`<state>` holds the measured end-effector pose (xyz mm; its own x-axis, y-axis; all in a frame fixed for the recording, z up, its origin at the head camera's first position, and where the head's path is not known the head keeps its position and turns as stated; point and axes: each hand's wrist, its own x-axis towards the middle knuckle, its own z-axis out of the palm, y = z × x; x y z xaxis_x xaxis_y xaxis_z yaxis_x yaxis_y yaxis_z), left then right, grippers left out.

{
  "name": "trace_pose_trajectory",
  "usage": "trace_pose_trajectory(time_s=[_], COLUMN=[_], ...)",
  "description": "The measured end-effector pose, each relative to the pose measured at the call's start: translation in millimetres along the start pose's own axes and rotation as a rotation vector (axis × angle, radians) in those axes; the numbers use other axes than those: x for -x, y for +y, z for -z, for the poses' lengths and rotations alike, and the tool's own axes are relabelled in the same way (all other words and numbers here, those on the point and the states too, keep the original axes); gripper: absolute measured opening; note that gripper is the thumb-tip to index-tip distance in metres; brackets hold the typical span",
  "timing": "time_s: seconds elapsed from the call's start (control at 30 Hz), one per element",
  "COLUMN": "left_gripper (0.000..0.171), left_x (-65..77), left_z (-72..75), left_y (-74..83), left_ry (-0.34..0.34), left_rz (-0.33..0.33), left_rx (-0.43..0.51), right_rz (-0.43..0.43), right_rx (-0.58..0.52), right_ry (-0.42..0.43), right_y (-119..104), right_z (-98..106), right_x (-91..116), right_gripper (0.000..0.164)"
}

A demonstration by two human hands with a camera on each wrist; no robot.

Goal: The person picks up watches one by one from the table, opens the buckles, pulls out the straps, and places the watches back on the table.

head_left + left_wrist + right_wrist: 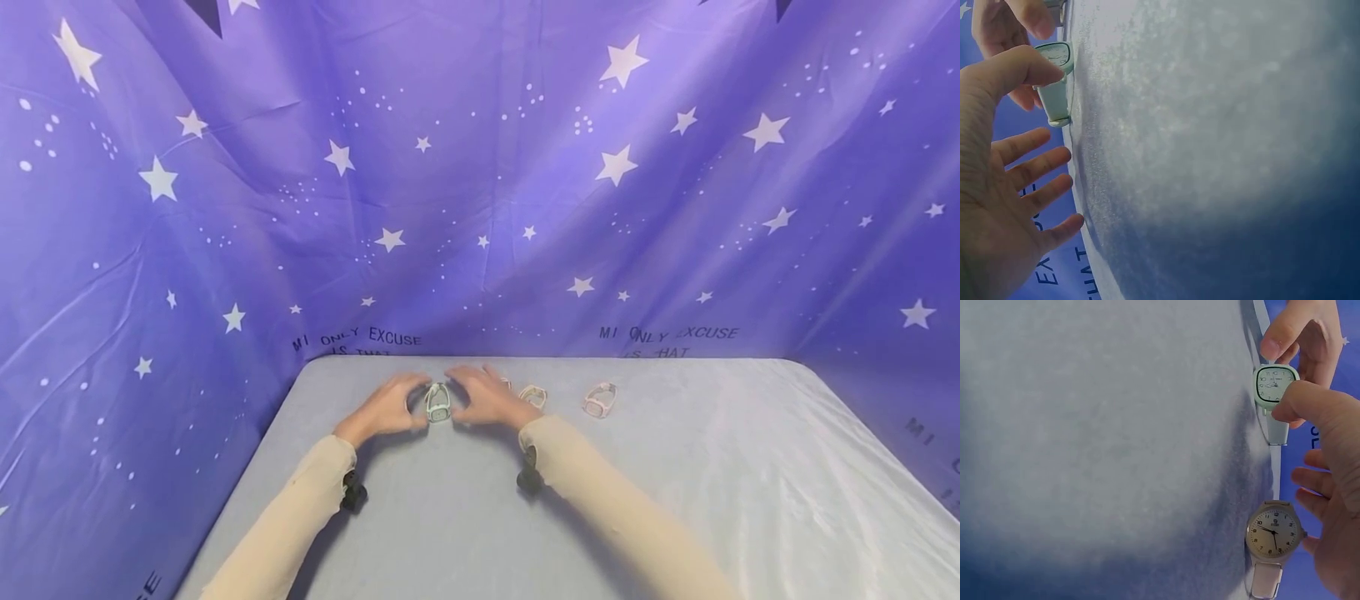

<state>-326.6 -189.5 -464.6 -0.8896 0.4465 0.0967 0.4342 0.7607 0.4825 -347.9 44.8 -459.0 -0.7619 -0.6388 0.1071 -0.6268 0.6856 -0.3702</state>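
Hanging behind and to the sides, purple star-printed fabric encloses the work area. Against it stands the table, covered in pale grey-blue cloth, its far corners rounded. Two cream sleeves reach in from the near edge toward the far edge.

Left hand: fingers spread, thumb apart, not clenched; no grasp observed. Right hand: likewise unclenched, thumb and fingers parted, no grasp observed. Whether either thumb touches anything cannot be told, as both overlap the same item in the wrist views.

That item is the green watch, located near the table's far edge, left of that edge's midpoint, between the two hands. Its long axis runs roughly from near edge to far edge, case toward the near edge, strap loop beyond. The hands therefore flank it crosswise; neither is clearly nearer. In my judgement, any closing of the hands would meet its long sides.

Pink watch: right of that midpoint, well apart from the hands. Cream watch: just beside the right hand. A small item is mostly hidden behind that hand; identity not determined.
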Motion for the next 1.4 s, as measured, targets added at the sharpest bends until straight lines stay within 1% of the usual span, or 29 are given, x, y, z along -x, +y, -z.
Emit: trace_pose_trajectory(time_s=[0.1, 0.27, 0.5, 0.9, 1.13, 1.4], left_gripper=[0.082, 0.082, 0.082, 0.081, 0.080, 0.080], left_x=[-0.9, -2.6, -5.7, -6.8, -5.8, -5.9], left_z=[-3.4, -5.9, -6.3, -4.6, -4.7, -6.0], left_y=[-2.6, -4.9, -5.7, -7.5, -7.7, -9.3], left_ry=[-0.007, -0.005, -0.007, -0.022, -0.013, 0.017], left_rz=[0.008, 0.022, 0.007, 0.024, 0.025, -0.004], left_rx=[-0.006, -0.018, -0.060, -0.044, -0.034, -0.021], right_rz=[-0.006, -0.024, -0.033, -0.020, -0.015, 0.004], right_rx=[-0.011, 0.008, 0.018, 0.028, 0.038, 0.027], right_ry=[-0.011, -0.031, -0.051, -0.088, -0.074, -0.053], right_y=[-0.2, 1.4, 1.7, -3.0, -3.4, -4.7], right_z=[-2.7, -6.6, -7.1, -4.6, -4.7, -2.2], right_x=[-2.7, -6.9, -9.4, -11.5, -13.0, -10.1], right_gripper=[0.082, 0.081, 0.079, 0.073, 0.069, 0.068])
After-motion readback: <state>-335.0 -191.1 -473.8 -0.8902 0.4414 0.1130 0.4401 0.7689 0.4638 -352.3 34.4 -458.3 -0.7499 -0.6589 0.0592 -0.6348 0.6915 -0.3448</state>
